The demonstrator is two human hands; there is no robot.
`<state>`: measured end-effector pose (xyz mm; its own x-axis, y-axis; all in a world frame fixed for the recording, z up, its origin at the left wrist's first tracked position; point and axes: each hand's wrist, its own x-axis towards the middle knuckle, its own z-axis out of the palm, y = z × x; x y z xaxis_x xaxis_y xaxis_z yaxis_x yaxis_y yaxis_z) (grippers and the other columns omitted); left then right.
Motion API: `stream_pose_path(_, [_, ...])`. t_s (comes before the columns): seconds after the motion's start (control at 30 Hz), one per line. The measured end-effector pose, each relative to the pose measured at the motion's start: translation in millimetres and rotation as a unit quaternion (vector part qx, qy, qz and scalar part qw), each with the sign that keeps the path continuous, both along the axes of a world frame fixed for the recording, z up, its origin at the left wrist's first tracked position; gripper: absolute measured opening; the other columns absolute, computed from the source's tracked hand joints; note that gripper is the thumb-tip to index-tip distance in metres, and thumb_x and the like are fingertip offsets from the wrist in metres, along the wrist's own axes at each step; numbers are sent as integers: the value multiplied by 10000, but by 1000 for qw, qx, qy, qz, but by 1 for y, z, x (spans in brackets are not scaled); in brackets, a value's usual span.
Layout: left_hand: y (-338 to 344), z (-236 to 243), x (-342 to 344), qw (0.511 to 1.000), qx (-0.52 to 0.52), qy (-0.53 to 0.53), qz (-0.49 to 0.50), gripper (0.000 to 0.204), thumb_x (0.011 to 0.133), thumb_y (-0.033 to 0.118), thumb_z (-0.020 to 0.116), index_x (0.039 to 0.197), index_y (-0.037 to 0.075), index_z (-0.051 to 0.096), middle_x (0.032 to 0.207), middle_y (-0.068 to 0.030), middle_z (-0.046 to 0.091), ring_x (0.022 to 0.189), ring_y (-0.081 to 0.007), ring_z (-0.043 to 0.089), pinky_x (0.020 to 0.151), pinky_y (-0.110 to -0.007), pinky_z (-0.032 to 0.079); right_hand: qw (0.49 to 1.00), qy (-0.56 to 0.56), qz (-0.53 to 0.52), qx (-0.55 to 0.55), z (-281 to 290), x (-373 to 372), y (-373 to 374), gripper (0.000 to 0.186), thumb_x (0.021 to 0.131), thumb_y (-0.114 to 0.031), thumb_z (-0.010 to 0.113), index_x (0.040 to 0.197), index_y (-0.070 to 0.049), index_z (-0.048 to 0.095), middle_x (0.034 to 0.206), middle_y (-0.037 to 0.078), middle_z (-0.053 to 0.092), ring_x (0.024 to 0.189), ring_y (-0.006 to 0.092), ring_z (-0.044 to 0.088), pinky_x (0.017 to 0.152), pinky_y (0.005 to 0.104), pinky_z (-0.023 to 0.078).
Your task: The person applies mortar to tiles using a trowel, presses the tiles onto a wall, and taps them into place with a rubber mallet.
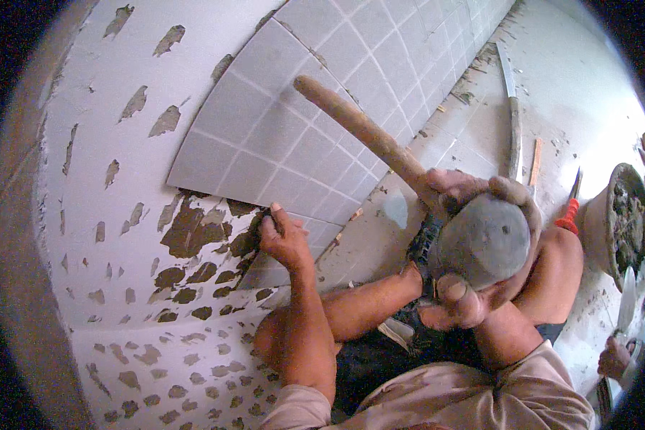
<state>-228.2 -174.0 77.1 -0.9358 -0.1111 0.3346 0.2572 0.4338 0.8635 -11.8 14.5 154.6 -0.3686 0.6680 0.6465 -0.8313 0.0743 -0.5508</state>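
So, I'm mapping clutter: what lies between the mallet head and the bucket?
In the head view, part of the right hand, the right knee and the red-handled tool lie between mallet head and bucket.

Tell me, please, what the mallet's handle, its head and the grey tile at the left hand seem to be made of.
Mallet handle: probably wood, matte and worn, by its brown, uneven surface.
Mallet head: likely rubber, dull and scuffed, grey without metallic shine.
Grey tile: apparently ceramic, smooth, flat and straight-cut, with pale lines; porcelain remains possible.
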Motion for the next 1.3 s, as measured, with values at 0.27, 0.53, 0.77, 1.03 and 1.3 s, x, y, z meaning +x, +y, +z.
stream_pose_path(0.27, [1,4,4,999,-31,18,1,464,1018,354,555,760,-31,584,555,-114,598,389,-177,540,374,-308,455,995,71,-9,69,-13,-8,-1,872,783,-327,822,1417,-14,313,1279,293,542,1142,376,587,914,485,508])
stream_pose_path(0.53, [-2,5,1,996,-84,38,-4,477,1021,346,555,726,-30,567,534,-113,579,385,-190,535,381,-330,445,994,-14,-6,104,-18,-5,-9,810,768,-281,836,1366,-28,352,1201,273,578,1143,371,591,922,507,493])
stream_pose_path(0.77, [-10,-19,-17,994,60,-55,-66,490,1022,385,541,793,-44,596,591,-121,619,417,-186,552,385,-308,451,976,-81,45,197,-22,14,3,827,767,-206,832,1386,10,328,1235,265,554,1166,380,593,937,498,505])
stream_pose_path(1.03, [-16,4,-5,997,-66,-11,-33,478,1023,377,542,863,-67,614,626,-140,645,440,-192,581,416,-300,465,904,-307,-192,228,-55,58,65,681,764,-159,767,1347,30,471,1192,192,602,1105,288,600,977,378,463])
stream_pose_path(1.3, [-3,-16,27,996,-28,42,-80,216,971,150,590,923,-60,599,812,-153,673,525,-196,615,467,-297,490,768,-492,-171,373,-145,60,92,544,725,-155,726,1250,-99,597,1134,135,646,1122,353,571,976,433,483])
